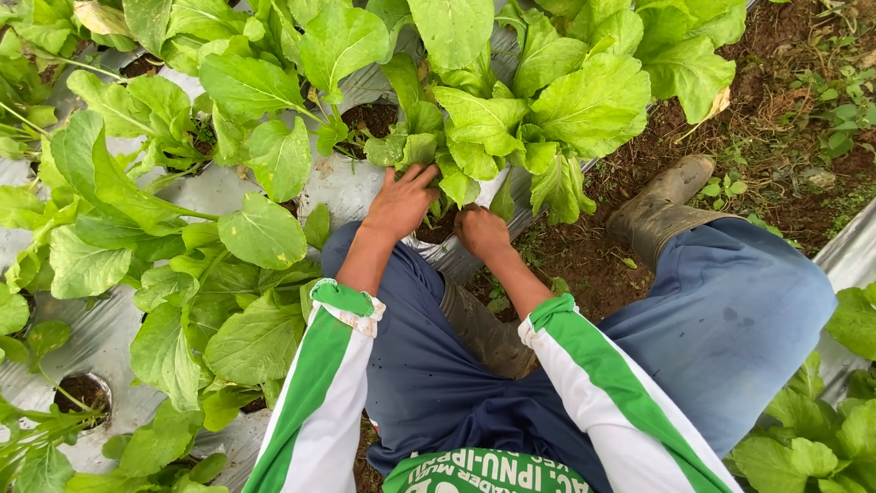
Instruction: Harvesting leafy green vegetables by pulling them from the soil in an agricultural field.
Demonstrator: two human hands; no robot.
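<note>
Nearest the camera were the green-and-white sleeves [319,402] and the dark blue trousers [429,374] of a crouching person. Both hands reached toward twelve o'clock into the base of a leafy green plant [511,110]. The left hand [401,201] lay flat on the stems, fingers spread apart. The right hand [481,230] was curled at the base; whether its grip was clamped on a stem could not be told, as leaves hid the fingertips. The plant stood in a hole in silver plastic mulch [351,187], at the bed's edge.

The thin leaves looked likely to tear or bruise under a hard pull, and the mulch could rip around the hole. A muddy boot [662,205] at two o'clock stood on bare soil [776,55].

The only lettering was white print on a green shirt hem [484,475] at six o'clock.
</note>
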